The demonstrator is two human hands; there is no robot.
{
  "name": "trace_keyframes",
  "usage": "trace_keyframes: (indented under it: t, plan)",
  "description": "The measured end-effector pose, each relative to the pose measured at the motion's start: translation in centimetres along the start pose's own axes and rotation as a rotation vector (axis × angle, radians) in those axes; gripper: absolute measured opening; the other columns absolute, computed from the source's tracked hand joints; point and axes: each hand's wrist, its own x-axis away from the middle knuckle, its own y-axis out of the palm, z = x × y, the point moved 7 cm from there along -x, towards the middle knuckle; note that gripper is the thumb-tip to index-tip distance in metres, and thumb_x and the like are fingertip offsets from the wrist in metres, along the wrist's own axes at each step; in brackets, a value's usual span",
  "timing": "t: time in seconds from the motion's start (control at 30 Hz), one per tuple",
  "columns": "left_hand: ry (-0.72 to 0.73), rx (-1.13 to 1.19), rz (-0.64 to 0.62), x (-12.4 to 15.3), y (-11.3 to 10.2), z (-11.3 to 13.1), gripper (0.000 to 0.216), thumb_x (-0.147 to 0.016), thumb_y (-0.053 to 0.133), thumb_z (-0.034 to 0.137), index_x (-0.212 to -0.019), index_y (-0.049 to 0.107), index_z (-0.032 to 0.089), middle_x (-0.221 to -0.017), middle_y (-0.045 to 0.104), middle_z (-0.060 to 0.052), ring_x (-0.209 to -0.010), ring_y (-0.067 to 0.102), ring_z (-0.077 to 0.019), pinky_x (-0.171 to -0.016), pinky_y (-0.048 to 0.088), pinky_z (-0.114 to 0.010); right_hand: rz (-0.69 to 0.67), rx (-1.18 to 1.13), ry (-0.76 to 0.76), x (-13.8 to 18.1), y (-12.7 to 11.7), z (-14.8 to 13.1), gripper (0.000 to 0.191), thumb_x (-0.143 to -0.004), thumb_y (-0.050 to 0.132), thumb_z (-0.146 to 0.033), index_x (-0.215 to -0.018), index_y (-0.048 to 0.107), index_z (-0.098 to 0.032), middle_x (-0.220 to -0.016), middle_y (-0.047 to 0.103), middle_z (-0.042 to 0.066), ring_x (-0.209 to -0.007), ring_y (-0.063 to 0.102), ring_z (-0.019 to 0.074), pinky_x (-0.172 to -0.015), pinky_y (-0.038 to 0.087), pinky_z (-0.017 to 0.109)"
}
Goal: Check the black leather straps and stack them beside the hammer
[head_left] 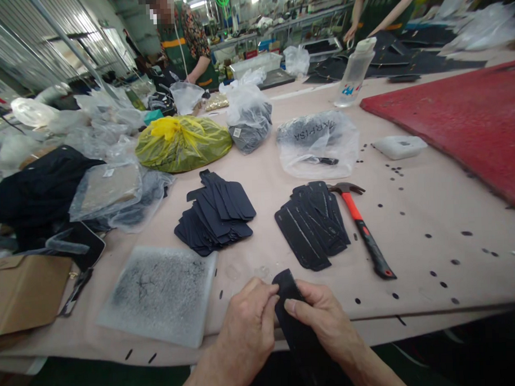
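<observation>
A dark, flat strip-shaped piece [298, 332] is held over the table's front edge. My right hand [323, 314] grips its right side, thumb on top. My left hand [253, 311] pinches at the upper left edge of the same piece; whether anything small is between those fingertips cannot be seen. Beyond my hands lie two piles of similar dark pieces: a fanned left pile [216, 211] and a right pile [311, 225] whose pieces show pale lines. A hammer [364, 234] with a red and black handle lies beside the right pile.
A worn translucent cutting board [159, 292] lies at front left, near a cardboard box [28, 291]. Farther back are a yellow bag [182, 145], clear plastic bags [319, 143], a bottle [355, 74] and a red board [462, 124]. Two people stand across the table.
</observation>
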Motion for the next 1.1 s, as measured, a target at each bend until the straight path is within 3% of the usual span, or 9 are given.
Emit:
trace_keyframes:
  t: [0.2, 0.37, 0.6, 0.73, 0.83, 0.9, 0.97, 1.03, 1.1]
  plan:
    - [0.062, -0.138, -0.025, 0.2, 0.8, -0.2, 0.022, -0.091, 0.040, 0.008, -0.093, 0.060, 0.017, -0.078, 0.060, -0.006, -0.068, 0.059, -0.0180, -0.061, 0.047, -0.029, -0.002, 0.167, -0.098, 0.0, 0.8, -1.3, 0.016, -0.087, 0.058, -0.029, -0.084, 0.065, -0.015, -0.072, 0.051, -0.001, -0.066, 0.041, 0.0140, -0.059, 0.037, 0.025]
    - [0.069, -0.179, 0.054, 0.2, 1.5, -1.3, 0.021, -0.086, 0.041, 0.007, -0.089, 0.059, 0.018, -0.077, 0.059, -0.006, -0.067, 0.057, -0.0190, -0.060, 0.044, -0.030, 0.013, 0.109, -0.053, -0.4, 0.7, -0.5, 0.020, -0.086, 0.061, -0.033, -0.088, 0.067, -0.014, -0.075, 0.053, 0.000, -0.067, 0.044, 0.0147, -0.060, 0.038, 0.025]
    - [-0.247, 0.034, 0.310, -0.5, -0.5, -4.8, 0.017, -0.087, 0.048, 0.016, -0.074, 0.059, 0.020, -0.069, 0.061, -0.003, -0.066, 0.060, -0.0183, -0.063, 0.041, -0.028, 0.038, 0.074, 0.033, -1.2, 0.7, 0.4, 0.026, -0.084, 0.065, -0.040, -0.093, 0.066, -0.016, -0.065, 0.048, -0.004, -0.055, 0.036, 0.0103, -0.049, 0.032, 0.021]
    - [-0.245, 0.012, 0.385, -0.1, -1.3, -6.0, 0.017, -0.086, 0.049, 0.017, -0.075, 0.061, 0.020, -0.071, 0.063, -0.004, -0.068, 0.061, -0.0193, -0.063, 0.041, -0.029, -0.012, 0.097, 0.038, -2.1, 1.4, 0.2, 0.026, -0.082, 0.069, -0.041, -0.087, 0.066, -0.016, -0.065, 0.051, -0.003, -0.055, 0.038, 0.0100, -0.049, 0.032, 0.020]
    - [-0.358, 0.022, 0.524, 0.6, -3.9, -8.8, 0.016, -0.085, 0.050, 0.020, -0.075, 0.063, 0.019, -0.069, 0.063, -0.004, -0.068, 0.060, -0.0199, -0.063, 0.041, -0.029, 0.029, 0.032, 0.104, -2.5, 1.1, 0.6, 0.029, -0.079, 0.072, -0.043, -0.089, 0.067, -0.016, -0.062, 0.054, -0.004, -0.051, 0.040, 0.0094, -0.048, 0.033, 0.020]
    - [-0.514, 0.133, 0.604, 1.6, -6.3, -11.5, 0.014, -0.083, 0.054, 0.025, -0.076, 0.064, 0.019, -0.065, 0.061, -0.002, -0.062, 0.057, -0.0182, -0.059, 0.040, -0.027, 0.083, 0.023, 0.142, -2.4, 0.4, 0.6, 0.032, -0.078, 0.073, -0.045, -0.092, 0.067, -0.017, -0.063, 0.059, -0.003, -0.050, 0.045, 0.0105, -0.048, 0.037, 0.020]
    - [-0.640, 0.366, 0.598, 2.7, -7.7, -13.4, 0.018, -0.083, 0.057, 0.033, -0.073, 0.061, 0.018, -0.058, 0.056, 0.000, -0.051, 0.049, -0.0140, -0.048, 0.036, -0.024, 0.105, 0.056, 0.124, -2.5, -0.3, -0.1, 0.034, -0.077, 0.075, -0.043, -0.098, 0.067, -0.017, -0.071, 0.065, 0.000, -0.057, 0.054, 0.0137, -0.052, 0.043, 0.023]
    - [-0.697, 0.661, 0.541, 3.7, -8.1, -14.1, 0.020, -0.081, 0.060, 0.036, -0.074, 0.059, 0.017, -0.061, 0.059, 0.000, -0.048, 0.047, -0.0122, -0.043, 0.033, -0.022, 0.094, 0.125, 0.059, -3.1, -0.8, -1.2, 0.039, -0.078, 0.074, -0.040, -0.109, 0.064, -0.019, -0.083, 0.069, 0.002, -0.070, 0.061, 0.0182, -0.061, 0.048, 0.026]
    - [-0.714, 0.915, 0.506, 4.9, -7.9, -13.9, 0.017, -0.075, 0.066, 0.032, -0.081, 0.060, 0.017, -0.076, 0.067, -0.004, -0.059, 0.056, -0.0151, -0.046, 0.040, -0.022, 0.123, 0.266, -0.037, -4.2, -1.9, -2.7, 0.047, -0.082, 0.069, -0.039, -0.124, 0.056, -0.021, -0.093, 0.070, 0.004, -0.081, 0.064, 0.0220, -0.072, 0.051, 0.032]
